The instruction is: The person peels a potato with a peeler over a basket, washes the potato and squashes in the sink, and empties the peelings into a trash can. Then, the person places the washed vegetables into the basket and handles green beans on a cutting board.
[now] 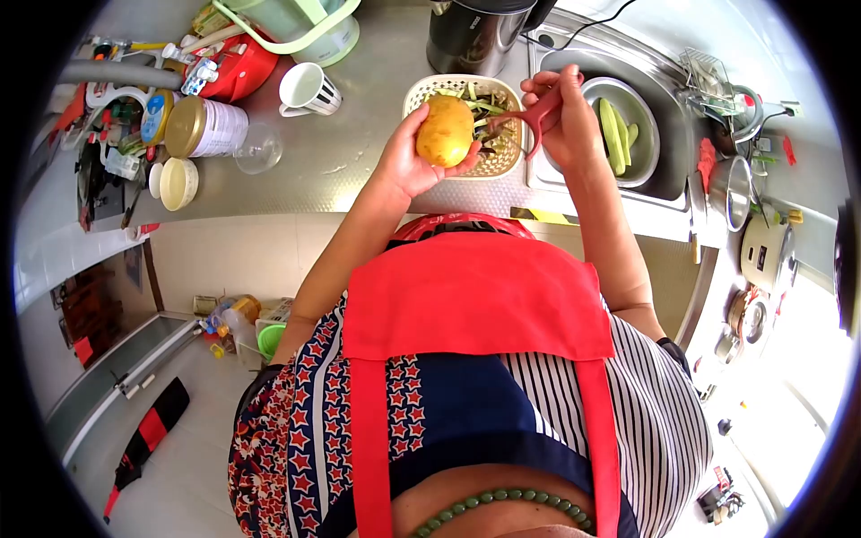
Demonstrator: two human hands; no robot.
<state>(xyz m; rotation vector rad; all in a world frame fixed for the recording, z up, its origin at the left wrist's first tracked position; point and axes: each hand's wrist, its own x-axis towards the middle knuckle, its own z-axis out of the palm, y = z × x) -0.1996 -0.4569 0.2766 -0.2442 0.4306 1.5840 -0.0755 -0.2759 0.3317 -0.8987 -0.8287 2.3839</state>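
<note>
My left hand (408, 157) is closed around a yellow-skinned potato (445, 132), held over a cream woven basket (504, 168). The potato's skin looks whole on the side I see. In my right hand (574, 125) is a red-handled peeler (541, 115), its head pointing left toward the potato but apart from it. Green and dark strips of peel (484, 108) lie in the basket below. To the right, a metal bowl (647, 161) sits in the sink (683, 134), holding several long pale-green peeled vegetables (614, 134).
A black kettle (466, 40) stands behind the basket. Left on the steel counter (359, 170) are a striped mug (309, 90), a clear glass (259, 148), a lidded jar (206, 128), small cream cups (178, 184) and a pale green pitcher (314, 31). A knife (696, 215) hangs right of the sink.
</note>
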